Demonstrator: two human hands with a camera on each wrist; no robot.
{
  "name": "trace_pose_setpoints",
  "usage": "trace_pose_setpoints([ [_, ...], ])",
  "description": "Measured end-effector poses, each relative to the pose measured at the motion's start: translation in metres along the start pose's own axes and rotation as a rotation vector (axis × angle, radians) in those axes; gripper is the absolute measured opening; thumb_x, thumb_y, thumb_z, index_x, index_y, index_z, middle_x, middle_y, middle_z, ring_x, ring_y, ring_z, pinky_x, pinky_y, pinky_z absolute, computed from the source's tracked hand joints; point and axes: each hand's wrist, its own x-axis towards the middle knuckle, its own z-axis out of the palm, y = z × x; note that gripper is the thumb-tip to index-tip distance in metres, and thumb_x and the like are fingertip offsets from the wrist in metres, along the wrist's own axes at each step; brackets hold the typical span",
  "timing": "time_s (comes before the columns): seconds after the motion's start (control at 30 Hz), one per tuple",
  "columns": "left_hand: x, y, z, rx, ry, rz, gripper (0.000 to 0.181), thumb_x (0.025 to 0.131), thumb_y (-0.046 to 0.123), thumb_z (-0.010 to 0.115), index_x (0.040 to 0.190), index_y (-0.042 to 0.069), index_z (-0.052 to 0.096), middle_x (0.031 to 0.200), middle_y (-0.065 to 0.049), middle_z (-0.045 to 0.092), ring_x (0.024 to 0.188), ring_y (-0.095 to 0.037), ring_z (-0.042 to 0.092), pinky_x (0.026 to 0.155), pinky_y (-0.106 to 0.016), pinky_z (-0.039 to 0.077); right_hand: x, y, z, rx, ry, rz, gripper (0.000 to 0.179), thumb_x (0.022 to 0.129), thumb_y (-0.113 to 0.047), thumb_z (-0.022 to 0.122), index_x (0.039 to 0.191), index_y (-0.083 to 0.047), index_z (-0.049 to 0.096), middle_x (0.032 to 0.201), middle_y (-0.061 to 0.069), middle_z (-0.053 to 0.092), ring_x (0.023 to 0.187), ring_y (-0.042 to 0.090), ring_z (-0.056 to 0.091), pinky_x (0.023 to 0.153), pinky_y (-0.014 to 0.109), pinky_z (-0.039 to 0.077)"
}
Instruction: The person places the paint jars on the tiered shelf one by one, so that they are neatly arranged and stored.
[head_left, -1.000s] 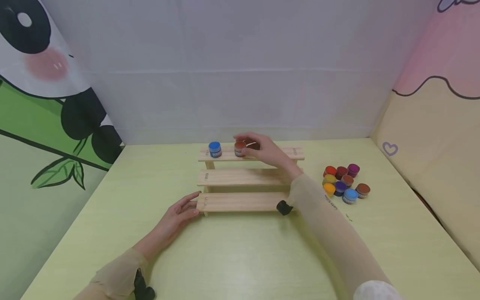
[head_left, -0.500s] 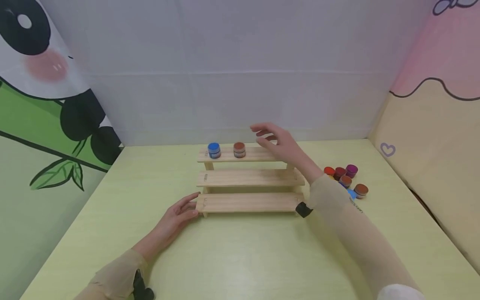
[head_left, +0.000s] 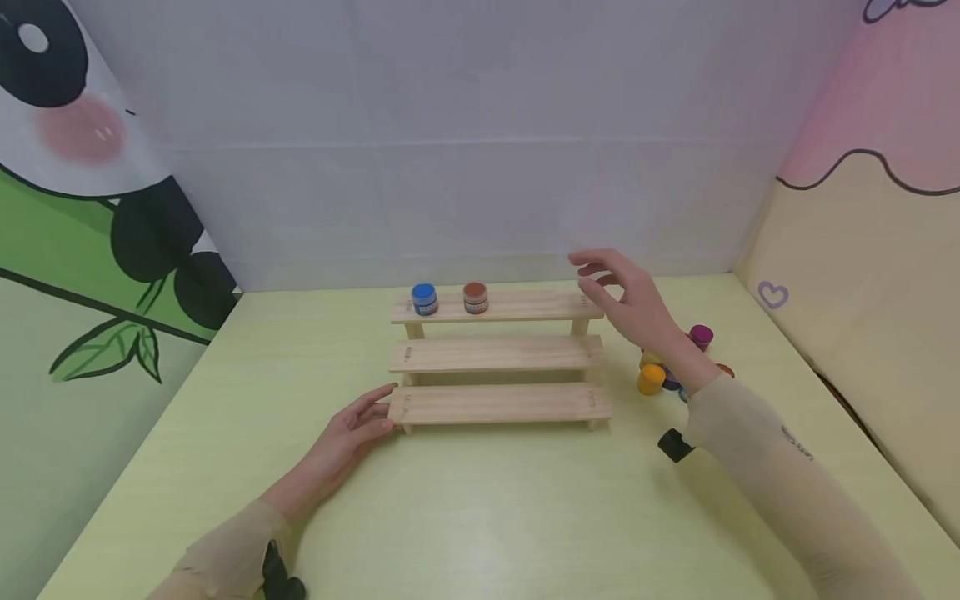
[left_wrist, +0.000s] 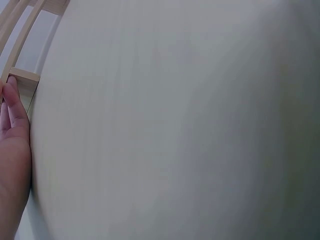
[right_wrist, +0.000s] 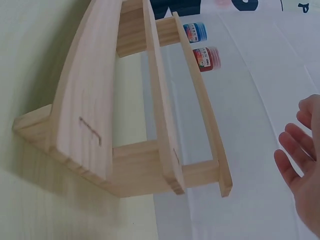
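Observation:
A three-tier wooden display rack (head_left: 495,354) stands on the table. On its top tier sit a small paint pot with a blue lid (head_left: 424,299) and, to the right, a paint pot with a brown lid (head_left: 476,298). My left hand (head_left: 352,433) grips the left end of the lowest tier, thumb at the front and fingers behind; in the left wrist view the hand (left_wrist: 14,150) is partly cut off. Empty, my right hand (head_left: 630,300) hovers by the rack's top right end, fingers loosely bent.
Several more paint pots are clustered right of the rack, among them an orange pot (head_left: 651,379) and a purple pot (head_left: 701,337); my right forearm hides part of the group. A pale wall (head_left: 480,167) rises behind the table.
My right hand has let go of the brown-lidded paint pot on the top tier and moved right, past the rack's end. My left hand has stayed at the lowest tier.

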Motion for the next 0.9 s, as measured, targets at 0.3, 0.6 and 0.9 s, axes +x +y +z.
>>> trace_pose_setpoints([
  [0.3, 0.000, 0.001, 0.001, -0.005, 0.006, -0.006, 0.066, 0.099, 0.017, 0.059, 0.156, 0.011, 0.027, 0.121, 0.009, 0.063, 0.113, -0.001, 0.061, 0.096, -0.014, 0.049, -0.031, 0.012, -0.016, -0.077, 0.074, -0.046, 0.039, 0.094, 0.004, 0.059, 0.132, -0.004, 0.059, 0.128, 0.015, 0.063, 0.108, 0.019, 0.060, 0.090, 0.009, 0.045],
  [0.6, -0.001, 0.001, -0.001, 0.006, 0.016, -0.023, 0.065, 0.099, 0.019, 0.060, 0.156, 0.016, 0.028, 0.122, 0.008, 0.063, 0.115, -0.002, 0.061, 0.097, -0.015, 0.049, -0.065, 0.018, -0.033, -0.191, 0.069, 0.024, 0.039, 0.095, -0.001, 0.061, 0.133, -0.009, 0.059, 0.123, 0.010, 0.065, 0.102, -0.006, 0.057, 0.075, 0.009, 0.047],
  [0.9, -0.001, 0.002, 0.000, 0.016, 0.019, -0.026, 0.063, 0.099, 0.019, 0.059, 0.155, 0.016, 0.029, 0.121, 0.009, 0.063, 0.114, -0.001, 0.061, 0.097, -0.015, 0.049, -0.092, 0.032, -0.045, -0.204, 0.072, 0.072, 0.043, 0.091, 0.004, 0.064, 0.132, -0.008, 0.060, 0.120, -0.009, 0.062, 0.100, -0.012, 0.056, 0.079, 0.002, 0.045],
])
